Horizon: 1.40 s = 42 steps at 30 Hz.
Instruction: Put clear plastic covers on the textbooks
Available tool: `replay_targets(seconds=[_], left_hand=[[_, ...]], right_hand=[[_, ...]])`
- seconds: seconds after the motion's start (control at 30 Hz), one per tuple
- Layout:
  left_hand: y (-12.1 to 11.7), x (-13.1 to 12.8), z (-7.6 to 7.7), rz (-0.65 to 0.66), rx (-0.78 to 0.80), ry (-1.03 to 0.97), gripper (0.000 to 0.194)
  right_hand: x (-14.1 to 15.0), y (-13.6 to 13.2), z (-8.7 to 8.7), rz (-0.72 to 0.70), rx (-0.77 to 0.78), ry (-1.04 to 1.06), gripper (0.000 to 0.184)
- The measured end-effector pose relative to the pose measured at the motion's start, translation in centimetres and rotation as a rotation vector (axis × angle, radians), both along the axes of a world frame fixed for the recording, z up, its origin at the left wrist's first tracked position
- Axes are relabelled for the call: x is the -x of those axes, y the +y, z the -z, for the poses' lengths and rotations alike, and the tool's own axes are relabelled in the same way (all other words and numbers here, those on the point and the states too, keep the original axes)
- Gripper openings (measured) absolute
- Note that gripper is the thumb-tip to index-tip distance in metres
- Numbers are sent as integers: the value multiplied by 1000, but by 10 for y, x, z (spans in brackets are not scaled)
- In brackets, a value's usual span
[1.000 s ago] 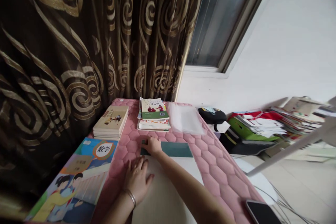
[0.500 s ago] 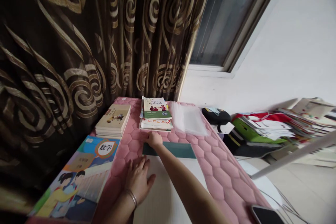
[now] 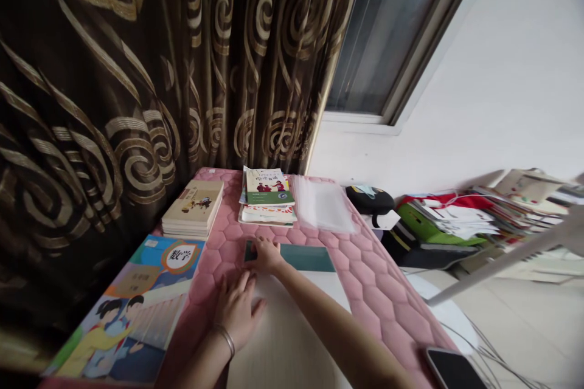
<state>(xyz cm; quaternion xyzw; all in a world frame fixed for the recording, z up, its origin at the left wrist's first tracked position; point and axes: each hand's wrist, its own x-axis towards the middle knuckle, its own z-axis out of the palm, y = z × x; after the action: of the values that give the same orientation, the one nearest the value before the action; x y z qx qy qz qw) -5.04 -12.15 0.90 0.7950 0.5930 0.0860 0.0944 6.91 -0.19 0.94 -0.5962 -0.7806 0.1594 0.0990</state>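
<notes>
In the head view a large pale sheet (image 3: 292, 328) with a dark green band (image 3: 308, 258) along its far edge lies in front of me. My left hand (image 3: 238, 310), a silver bracelet on its wrist, rests over the sheet's left edge with its fingers spread, partly on the pink cover. Crossing over the sheet, my right arm puts my right hand (image 3: 267, 255) on the band's far left corner. Its fingers are bent and close together there; whatever is under or between the fingertips is hidden.
Left of the sheet lies a blue maths textbook (image 3: 132, 310). Farther back are a stack of tan books (image 3: 194, 206), a pile of booklets (image 3: 268, 197) and clear plastic sleeves (image 3: 326, 205). A phone (image 3: 454, 369) sits at the pink table cover's (image 3: 383, 292) right edge.
My right hand went slightly beyond the band's far left corner, then came back onto the band. My left hand stays at the sheet's left edge. The whole view shifts slightly.
</notes>
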Motion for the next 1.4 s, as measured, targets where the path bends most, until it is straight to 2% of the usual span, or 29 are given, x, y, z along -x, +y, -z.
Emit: replay_targets(seconds=[0.1,0.23,0.53,0.8,0.97,1.1,1.23,1.3,1.4], left_hand=[[0,0,0,-6,-10,0,50],[-1,0,1,3,-11,-15,49],[-1,1,3,3,-11,-9,53],[-2,-1,-3,-2,8,16,54],[0,0,-2,-1,-17,38,51],[1,1,1,20,-60,57,50],[2,-1,1,38,-82,61,46],[2,-5,-1,28,-82,77,46],[2,-20,-8,-12,-89,129,48]], right_hand=[[2,13,-1,16,21,-10,50],[8,32,0,104,25,-18,39],[15,48,0,227,12,-55,41],[25,34,-1,266,-14,-68,45],[21,9,5,211,-57,-34,61],[0,-13,9,49,-62,73,63],[-48,-45,8,-153,-73,124,55],[-79,-63,9,-154,-57,88,55],[-122,-88,11,-33,-19,-10,57]])
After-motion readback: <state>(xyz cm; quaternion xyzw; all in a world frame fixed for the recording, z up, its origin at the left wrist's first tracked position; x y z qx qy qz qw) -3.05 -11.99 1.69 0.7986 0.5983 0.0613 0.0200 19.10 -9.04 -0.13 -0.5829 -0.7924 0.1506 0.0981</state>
